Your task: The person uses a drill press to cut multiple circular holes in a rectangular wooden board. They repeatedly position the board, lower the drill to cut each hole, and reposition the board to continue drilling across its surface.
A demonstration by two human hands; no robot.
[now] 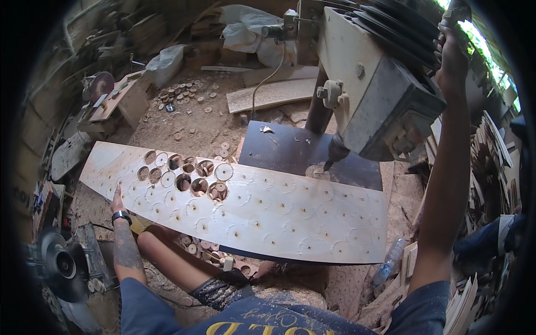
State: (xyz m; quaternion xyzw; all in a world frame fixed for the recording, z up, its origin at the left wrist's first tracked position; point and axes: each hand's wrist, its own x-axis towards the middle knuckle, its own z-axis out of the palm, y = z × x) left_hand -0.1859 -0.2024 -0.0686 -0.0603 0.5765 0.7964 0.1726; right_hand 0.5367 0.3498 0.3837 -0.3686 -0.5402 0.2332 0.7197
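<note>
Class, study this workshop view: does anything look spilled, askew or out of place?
Yes. Cut wooden discs lie scattered over the sawdust floor beyond the plywood board, and a plastic bottle lies tipped among offcuts beside the board's right end.

Single head-worn fisheye, looking steeply down from the person's own eye level. Plywood sheet (240,201) spans frame centre at close range, drill press (379,84) fills the upper right, own forearms enter from the lower edge. Straight edges bow near the rim; corners black.
</note>
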